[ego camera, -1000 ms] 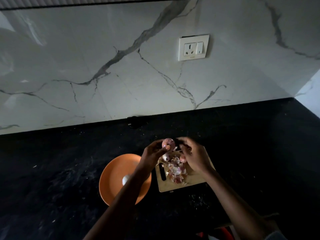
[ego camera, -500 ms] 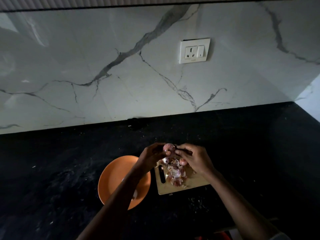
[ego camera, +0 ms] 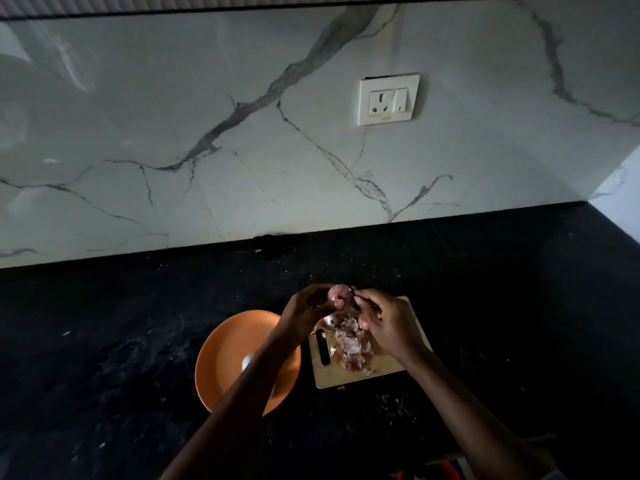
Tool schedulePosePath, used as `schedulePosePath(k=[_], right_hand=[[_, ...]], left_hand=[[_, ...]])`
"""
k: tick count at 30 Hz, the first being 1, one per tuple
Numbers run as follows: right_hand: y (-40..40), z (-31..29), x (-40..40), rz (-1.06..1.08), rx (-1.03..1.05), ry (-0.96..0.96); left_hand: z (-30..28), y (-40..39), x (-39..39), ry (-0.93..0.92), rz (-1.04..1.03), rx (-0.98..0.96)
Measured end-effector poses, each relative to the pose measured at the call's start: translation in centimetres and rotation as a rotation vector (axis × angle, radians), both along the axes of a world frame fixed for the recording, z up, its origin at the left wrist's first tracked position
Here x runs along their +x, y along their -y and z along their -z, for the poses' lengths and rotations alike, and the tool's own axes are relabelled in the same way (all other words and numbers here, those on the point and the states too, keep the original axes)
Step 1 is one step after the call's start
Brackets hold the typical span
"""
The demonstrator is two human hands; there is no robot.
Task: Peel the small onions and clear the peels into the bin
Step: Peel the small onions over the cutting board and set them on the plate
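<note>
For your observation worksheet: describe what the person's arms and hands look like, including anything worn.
Both forearms are bare; the left hand and right hand show no gloves, and no rings or watch can be made out in the dim light. A pale sleeve edge shows at the right arm's bottom corner.

Single head-worn wide-angle view, looking forward and down, black counter (ego camera: 104, 341) near below, marble wall (ego camera: 242, 133) facing

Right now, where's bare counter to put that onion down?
Bare black counter right of the cutting board, and left of the orange plate. Crowded: peels pile on the board, both hands on the onion above.
</note>
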State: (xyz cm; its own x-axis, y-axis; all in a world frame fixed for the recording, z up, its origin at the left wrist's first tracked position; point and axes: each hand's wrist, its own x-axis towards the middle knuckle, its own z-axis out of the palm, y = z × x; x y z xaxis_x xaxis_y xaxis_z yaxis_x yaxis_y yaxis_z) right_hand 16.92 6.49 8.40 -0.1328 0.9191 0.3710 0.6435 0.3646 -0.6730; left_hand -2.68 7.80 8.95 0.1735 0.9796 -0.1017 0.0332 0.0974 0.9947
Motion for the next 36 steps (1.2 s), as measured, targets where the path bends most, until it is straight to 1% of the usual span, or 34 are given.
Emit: schedulePosePath(k=[3, 14, 22, 25, 28, 30, 32, 36], right_hand=[[0.2, 0.2, -0.2, 0.003, 0.013, -0.009], [0.3, -0.2, -1.3, 0.049, 0.101, -0.020], [0.5, 0.2, -2.0, 0.106, 0.117, -0.065], [0.4, 0.3, -1.9, 0.157, 0.038, -0.118], [0.1, 0.1, -1.5, 0.230, -0.154, -0.169], [-0.2, 0.0, -1.0, 0.258, -0.246, -0.202], [-0.6, 0.2, -0.3, 0.231, -0.293, -0.145], [-1.0, 1.2, 1.1, 0.153, -0.361, 0.077]], left_hand=[[0.2, 0.0, 0.1, -0.007, -0.015, 0.010], [0.8, 0.3, 0.2, 0.073, -0.005, -0.016], [0.5, 0.5, -0.1, 0.051, 0.019, 0.002], [0.5, 0.8, 0.2, 0.061, 0.045, 0.006], [0.4, 1.0, 0.4, 0.076, 0.053, 0.024], [0.4, 0.8, 0.2, 0.072, 0.031, 0.026], [0.8, 0.5, -0.4, 0.070, 0.013, 0.014], [1.1, 0.4, -1.3, 0.054, -0.026, -0.008]])
